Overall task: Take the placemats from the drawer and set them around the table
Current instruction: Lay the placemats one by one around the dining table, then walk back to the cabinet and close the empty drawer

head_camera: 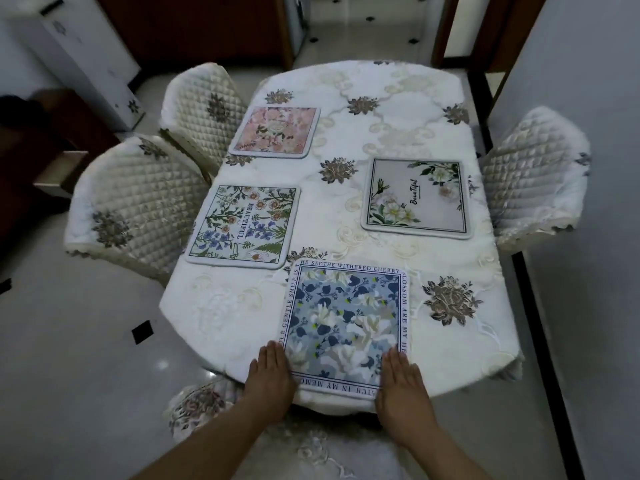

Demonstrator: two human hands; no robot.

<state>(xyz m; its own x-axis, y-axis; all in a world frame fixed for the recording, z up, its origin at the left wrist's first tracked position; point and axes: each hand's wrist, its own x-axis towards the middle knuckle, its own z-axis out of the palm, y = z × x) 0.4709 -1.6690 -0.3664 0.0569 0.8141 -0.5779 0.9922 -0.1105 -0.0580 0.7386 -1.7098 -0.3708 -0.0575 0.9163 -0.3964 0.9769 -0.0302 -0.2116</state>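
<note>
Several square placemats lie flat on the white embroidered tablecloth (381, 133). A blue floral placemat (346, 323) with a text border lies at the near edge. My left hand (270, 379) rests flat on its near left corner and my right hand (401, 386) rests flat on its near right corner, fingers extended and together. A green and blue "Beautiful" placemat (242, 226) lies at the left, a pink floral placemat (277, 131) at the far left, and a grey placemat with white flowers (417, 199) at the right.
Two quilted cream chairs (138, 202) (204, 109) stand on the table's left and one (533, 174) on its right. A chair back (197, 403) is below my arms. An open drawer (59, 171) shows at the left edge. A wall runs along the right.
</note>
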